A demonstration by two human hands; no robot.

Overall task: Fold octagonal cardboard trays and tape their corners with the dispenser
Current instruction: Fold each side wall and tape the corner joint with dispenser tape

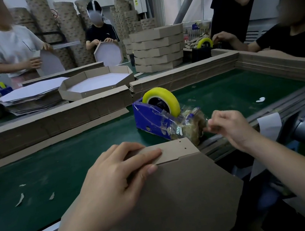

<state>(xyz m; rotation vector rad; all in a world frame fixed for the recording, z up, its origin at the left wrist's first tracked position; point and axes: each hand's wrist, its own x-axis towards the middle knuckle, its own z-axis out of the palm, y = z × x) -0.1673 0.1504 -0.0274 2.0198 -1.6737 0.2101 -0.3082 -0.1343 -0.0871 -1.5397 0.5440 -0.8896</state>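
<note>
A brown octagonal cardboard tray (178, 196) stands tilted against the near edge of the green belt, its underside facing me. My left hand (116, 181) grips its top corner, fingers curled over two folded side flaps. A blue tape dispenser (148, 118) with a yellow tape roll (159, 94) sits on the belt just behind the tray. My right hand (227, 124) pinches the tape end at the dispenser's cutter, which is wrapped in old tape.
The green belt (57, 168) is walled by cardboard strips (50, 121). Behind lie a folded tray (96, 82), flat blanks (33, 93) and a stack of finished trays (158, 50). Three people work across the table; a second dispenser (204, 48) stands at the right. Scraps litter the belt.
</note>
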